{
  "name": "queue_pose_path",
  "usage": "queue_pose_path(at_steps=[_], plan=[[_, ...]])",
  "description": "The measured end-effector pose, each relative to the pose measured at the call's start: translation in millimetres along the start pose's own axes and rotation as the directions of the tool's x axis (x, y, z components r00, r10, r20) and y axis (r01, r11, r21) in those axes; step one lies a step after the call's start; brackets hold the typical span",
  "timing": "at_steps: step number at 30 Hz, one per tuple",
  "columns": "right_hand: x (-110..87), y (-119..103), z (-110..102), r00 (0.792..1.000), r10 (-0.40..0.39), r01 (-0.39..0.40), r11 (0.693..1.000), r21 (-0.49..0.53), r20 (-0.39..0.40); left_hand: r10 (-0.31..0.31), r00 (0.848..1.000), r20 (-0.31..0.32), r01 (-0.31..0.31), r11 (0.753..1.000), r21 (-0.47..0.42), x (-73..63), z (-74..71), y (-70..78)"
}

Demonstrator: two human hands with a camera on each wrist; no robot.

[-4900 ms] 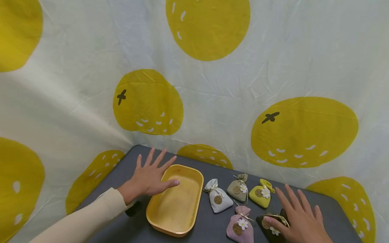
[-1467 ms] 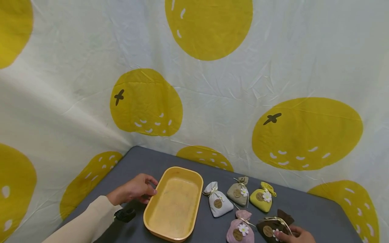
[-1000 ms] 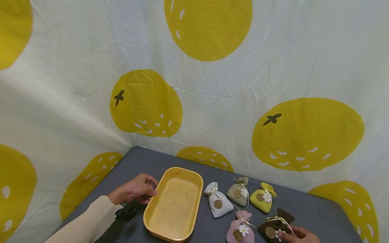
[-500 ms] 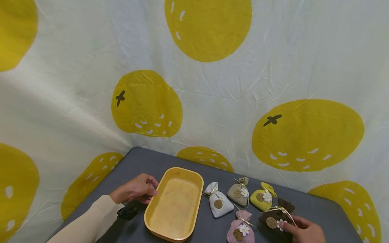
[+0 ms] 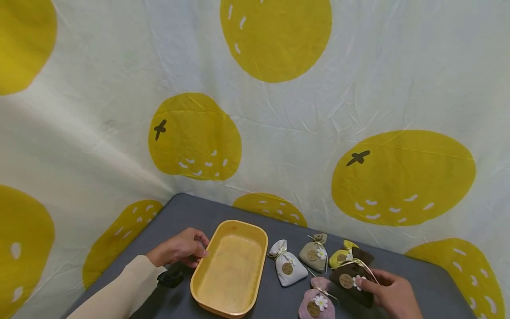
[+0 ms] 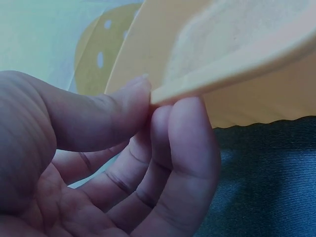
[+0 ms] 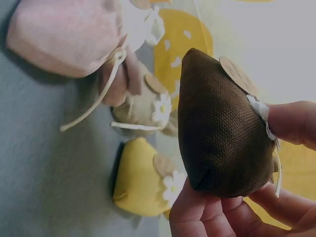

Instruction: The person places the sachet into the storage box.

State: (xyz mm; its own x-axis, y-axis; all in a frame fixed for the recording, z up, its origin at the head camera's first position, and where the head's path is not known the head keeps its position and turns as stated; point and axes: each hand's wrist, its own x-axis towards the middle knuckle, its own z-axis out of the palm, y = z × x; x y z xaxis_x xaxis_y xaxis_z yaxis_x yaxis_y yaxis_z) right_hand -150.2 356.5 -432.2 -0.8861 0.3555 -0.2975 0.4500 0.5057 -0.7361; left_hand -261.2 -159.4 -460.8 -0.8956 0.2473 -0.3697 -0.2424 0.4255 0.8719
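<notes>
My left hand (image 5: 184, 247) pinches the left rim of a yellow rectangular tray (image 5: 200, 283); in the left wrist view the thumb lies on the edge and curled fingers sit beneath it. With my right hand (image 5: 394, 293) I grip a dark brown drawstring sachet (image 5: 352, 283), thumb on its white flower and fingers behind. The right wrist view shows this brown sachet (image 7: 222, 133) raised off the table. In the head view it partly covers a yellow sachet (image 5: 338, 258). A pink sachet (image 5: 308, 300) lies to its left.
A white sachet (image 5: 288, 268) lies just right of the tray, with an olive-beige sachet (image 5: 312, 255) beside it. All rest on a dark grey table (image 5: 191, 208). A pale curtain (image 5: 279, 128) with yellow fruit prints stands behind and left.
My right hand has gone from spread over the brown sachet to gripping it, then lifted it up and leftward. My left hand has come down from above the tray to its left rim.
</notes>
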Motion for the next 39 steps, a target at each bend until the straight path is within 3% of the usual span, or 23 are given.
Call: queue_pose_path(at_steps=[11,29,39], plan=[[-1.5,-27.2,15.1,0.997,-0.076,0.070,0.980,0.185,0.029,-0.029,0.999,-0.018,0.029,1.000,0.012,2.4,1.9,0.4],[-4.5,-64.8,36.0,0.981,-0.196,0.191,0.967,0.168,0.014,-0.029,0.999,0.032,0.030,0.999,-0.014,1.4,-0.1,-0.1],[-7.0,-86.8,47.8,0.966,-0.254,0.236,0.947,0.218,0.057,-0.026,0.999,0.033,0.027,1.000,-0.016,1.7,-1.3,-1.5]])
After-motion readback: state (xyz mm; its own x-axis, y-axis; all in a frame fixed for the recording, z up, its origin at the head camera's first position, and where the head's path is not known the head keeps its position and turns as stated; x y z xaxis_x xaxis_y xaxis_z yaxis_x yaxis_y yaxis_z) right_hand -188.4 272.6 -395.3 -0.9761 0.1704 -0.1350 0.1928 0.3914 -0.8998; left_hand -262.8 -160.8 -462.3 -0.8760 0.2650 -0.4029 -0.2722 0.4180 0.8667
